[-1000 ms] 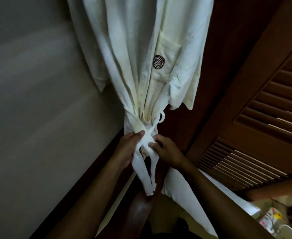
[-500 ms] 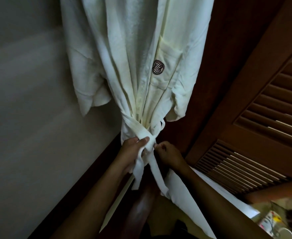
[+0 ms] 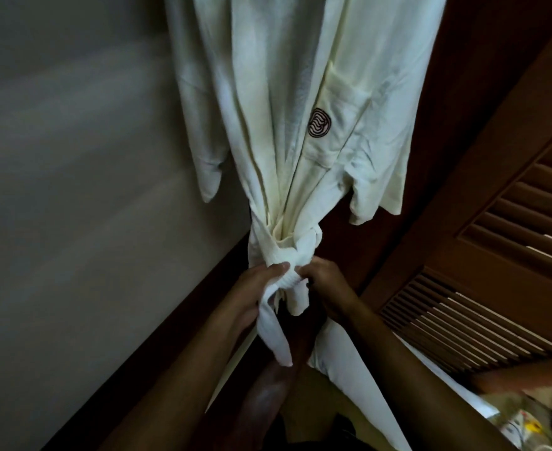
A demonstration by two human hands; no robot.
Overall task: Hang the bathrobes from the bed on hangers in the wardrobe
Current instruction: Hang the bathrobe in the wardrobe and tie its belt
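- biggest things in my feed are the pale wall (image 3: 72,190) on one side and the dark louvred wardrobe door (image 3: 496,288) on the other, so i'm parked right at the wardrobe opening.
- the bathrobe (image 3: 268,109) hangs between them from somewhere above the frame. the hanger is out of view, but the way the bathrobe drapes tells me it's already up and not on the bed.
- lower right there's more white cloth (image 3: 349,369). can't tell if it's another bathrobe or bedding.
- the belt (image 3: 287,271) is cinched round the waist and bunches the front shut. my guess is that's so it hangs neat and the belt can't slide off.
- left hand (image 3: 251,288) has its fingers curled round the belt at the knot, with a loose end trailing below. right hand (image 3: 326,284) pinches the other side of the knot. looks like snugging the tie down.
- smallest bit: the round logo (image 3: 319,123) on the chest pocket, facing out.
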